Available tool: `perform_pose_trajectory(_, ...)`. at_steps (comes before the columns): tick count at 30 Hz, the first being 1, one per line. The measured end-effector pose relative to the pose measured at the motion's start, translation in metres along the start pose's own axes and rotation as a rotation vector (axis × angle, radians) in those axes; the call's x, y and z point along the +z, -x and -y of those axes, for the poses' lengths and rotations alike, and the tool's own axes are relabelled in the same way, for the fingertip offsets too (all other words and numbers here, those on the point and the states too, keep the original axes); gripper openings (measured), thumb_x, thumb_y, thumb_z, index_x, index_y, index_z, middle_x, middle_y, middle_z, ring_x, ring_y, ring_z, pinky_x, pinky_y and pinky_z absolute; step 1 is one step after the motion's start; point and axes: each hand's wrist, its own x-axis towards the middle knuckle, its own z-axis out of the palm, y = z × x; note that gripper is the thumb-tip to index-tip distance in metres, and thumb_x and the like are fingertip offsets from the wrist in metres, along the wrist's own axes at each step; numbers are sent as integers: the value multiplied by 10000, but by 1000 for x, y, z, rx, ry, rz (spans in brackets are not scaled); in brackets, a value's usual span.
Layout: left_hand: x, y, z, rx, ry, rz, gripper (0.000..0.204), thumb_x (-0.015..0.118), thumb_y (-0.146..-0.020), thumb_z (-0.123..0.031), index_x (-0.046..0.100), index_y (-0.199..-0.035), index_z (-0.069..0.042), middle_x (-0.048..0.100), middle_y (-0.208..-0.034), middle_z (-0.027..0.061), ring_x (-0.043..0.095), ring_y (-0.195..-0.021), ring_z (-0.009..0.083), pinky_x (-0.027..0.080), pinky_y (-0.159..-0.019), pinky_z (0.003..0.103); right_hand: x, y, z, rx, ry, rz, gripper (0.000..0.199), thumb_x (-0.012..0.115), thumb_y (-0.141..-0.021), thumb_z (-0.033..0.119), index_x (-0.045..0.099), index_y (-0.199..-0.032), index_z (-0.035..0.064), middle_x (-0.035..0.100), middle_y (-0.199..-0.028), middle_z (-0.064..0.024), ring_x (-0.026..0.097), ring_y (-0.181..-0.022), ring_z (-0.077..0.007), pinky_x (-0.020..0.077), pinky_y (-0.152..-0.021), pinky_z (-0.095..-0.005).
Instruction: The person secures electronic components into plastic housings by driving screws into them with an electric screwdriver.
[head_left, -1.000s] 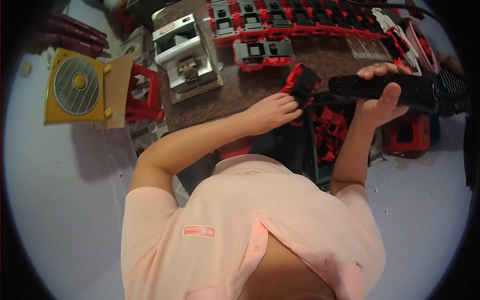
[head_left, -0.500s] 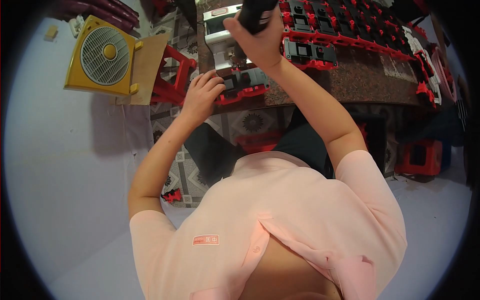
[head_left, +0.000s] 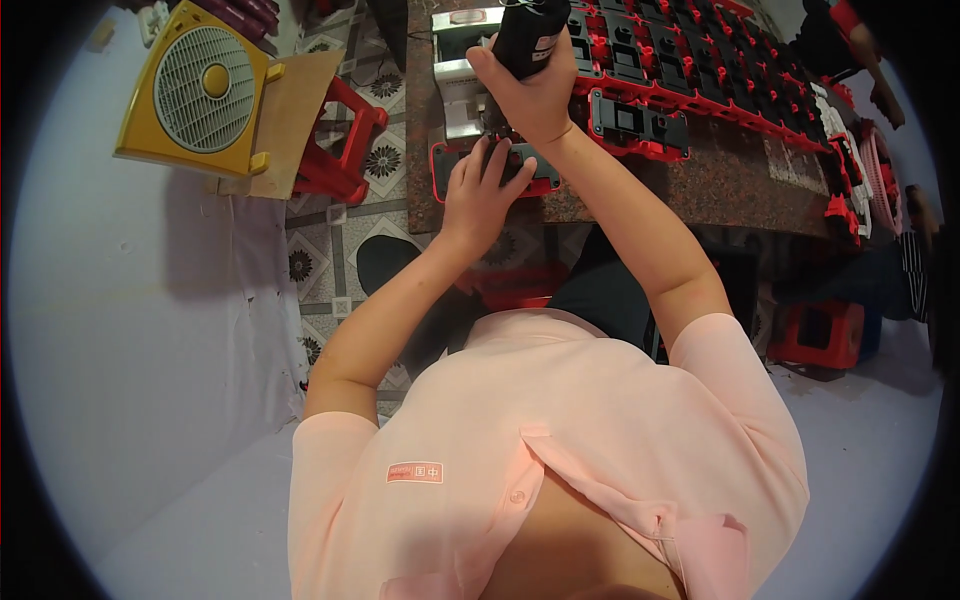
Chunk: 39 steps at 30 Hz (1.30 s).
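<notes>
My right hand (head_left: 535, 95) is wrapped round a thick black electric screwdriver (head_left: 530, 40), its thumb stretched along the left side. The tool's tip is hidden below the hand. Below and to the left, my left hand (head_left: 482, 195) reaches over a red and black plastic housing (head_left: 545, 182) at the table's near edge. Its fingers are spread, and the fingertips rest on the black middle of the housing. Just beyond that housing stands a silver and white metal device (head_left: 462, 75), partly covered by the right hand.
Rows of red and black housings (head_left: 680, 70) fill the far right of the speckled stone table (head_left: 725, 165). One separate housing (head_left: 640, 125) lies nearer. A yellow box fan (head_left: 205, 85) stands on a board over a red stool (head_left: 350, 140) at left. Another person's arm (head_left: 875, 70) shows at far right.
My left hand has moved right, from the housing's left end onto its middle, fingers more spread. My right hand still holds the screwdriver, slightly lower. The whole view has shifted a little.
</notes>
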Motion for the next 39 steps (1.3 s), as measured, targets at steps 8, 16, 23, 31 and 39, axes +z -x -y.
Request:
perform_pose_trajectory(8, -6, -12, 9, -58, 121, 46, 634, 698, -732, -42, 583, -1333, -211, 489, -1415, 182, 464, -1294, 456, 418, -1024, 518, 21, -16, 11, -113, 120, 20, 262, 756, -901, 99, 545, -1048, 47, 562, -672, -5, 476, -529, -71, 380, -497, -255)
perform_pose_trajectory(16, -13, -1, -34, -140, 162, 53, 635, 801, -735, -144, 578, -1324, -226, 432, -1454, 171, 431, -1317, 444, 394, -1024, 527, 18, -22, 10, -114, 37, 149, 277, 773, -888, 107, 563, -1049, 25, 609, -713, -18, 569, -576, -89, 464, -534, -262)
perform_pose_trajectory(23, 2, -1, -26, -151, 165, -83, 628, 861, -687, -226, 626, -1269, -241, 486, -1423, 134, 457, -1303, 408, 405, -984, 505, 40, -21, 30, -34, -159, 118, 166, 723, -935, 92, 567, -939, 36, 593, -653, -8, 560, -546, -88, 439, -505, -257)
perform_pose_trajectory(31, 5, -1, -26, -123, 197, -159, 486, 858, -682, -233, 705, -1144, -246, 556, -1335, 119, 501, -1275, 395, 417, -928, 486, 52, -2, 32, 178, -31, 119, 238, 778, -912, 224, 600, -861, 74, 605, -657, 26, 529, -527, -64, 397, -488, -240)
perform_pose_trajectory(39, 7, -1, -26, -133, 187, -161, 396, 831, -704, -226, 731, -1086, -230, 606, -1239, 93, 534, -1235, 373, 418, -918, 478, 69, -4, 43, 106, -81, 166, 275, 768, -908, 171, 566, -1045, 43, 620, -725, 4, 562, -577, -91, 436, -526, -251)
